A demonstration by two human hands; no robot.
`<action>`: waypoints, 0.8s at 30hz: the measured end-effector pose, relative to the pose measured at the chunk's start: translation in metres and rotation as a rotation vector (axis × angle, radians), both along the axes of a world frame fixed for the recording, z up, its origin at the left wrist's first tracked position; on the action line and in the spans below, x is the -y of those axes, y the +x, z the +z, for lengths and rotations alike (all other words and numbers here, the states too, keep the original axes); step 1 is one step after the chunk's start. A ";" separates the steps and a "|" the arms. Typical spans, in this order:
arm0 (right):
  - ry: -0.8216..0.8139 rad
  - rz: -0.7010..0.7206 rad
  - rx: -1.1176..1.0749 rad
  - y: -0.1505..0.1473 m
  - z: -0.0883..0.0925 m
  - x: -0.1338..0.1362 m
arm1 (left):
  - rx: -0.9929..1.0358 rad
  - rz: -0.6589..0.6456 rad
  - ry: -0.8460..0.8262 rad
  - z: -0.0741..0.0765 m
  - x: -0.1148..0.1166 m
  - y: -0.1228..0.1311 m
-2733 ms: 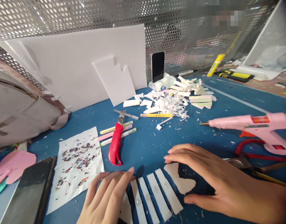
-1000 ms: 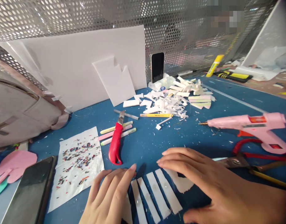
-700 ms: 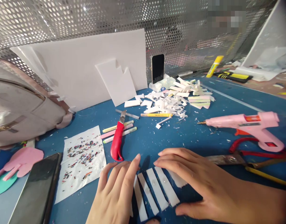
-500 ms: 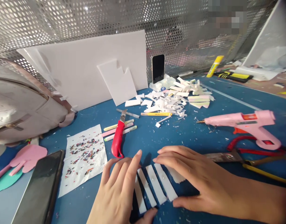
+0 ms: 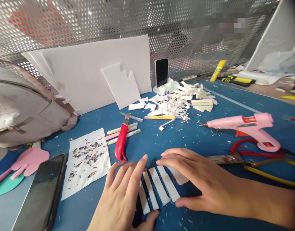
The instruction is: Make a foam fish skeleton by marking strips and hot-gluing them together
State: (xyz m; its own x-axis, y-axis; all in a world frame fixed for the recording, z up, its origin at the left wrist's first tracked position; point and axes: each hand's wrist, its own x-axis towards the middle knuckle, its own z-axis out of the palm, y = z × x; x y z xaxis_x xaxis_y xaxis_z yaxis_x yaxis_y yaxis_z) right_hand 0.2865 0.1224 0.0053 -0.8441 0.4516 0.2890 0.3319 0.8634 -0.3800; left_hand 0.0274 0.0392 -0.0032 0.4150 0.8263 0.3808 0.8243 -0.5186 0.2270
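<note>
Several narrow white foam-board strips [image 5: 159, 186] lie side by side on the blue table, slightly slanted, with gaps between them. My left hand [image 5: 122, 192] rests at their left, fingers stretched forward and thumb near the lower ends; it partly covers the leftmost strip. To the right, my right hand [image 5: 202, 179] arches low with its fingers extended. Its thumb tip is at the lower end of the rightmost strip. Under the right fingers a wider white piece [image 5: 178, 175] shows in part. Neither hand visibly grips anything.
Ahead lie a red-handled cutter [image 5: 121, 142], pastel markers [image 5: 133, 133] and white scraps [image 5: 171, 104]. A pink glue gun [image 5: 246, 125] and large scissors [image 5: 227, 158] are at right. Left are a speckled paper [image 5: 86, 160], a dark phone [image 5: 41, 192] and a bag [image 5: 24, 112].
The view has shifted slightly, so things at the right appear further left. Both hands keep nearly the same pose around the strips, which hardly differ in arrangement.
</note>
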 end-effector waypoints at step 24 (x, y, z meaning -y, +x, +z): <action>-0.034 0.008 -0.012 0.001 -0.001 -0.001 | -0.007 0.026 -0.012 -0.004 0.000 -0.001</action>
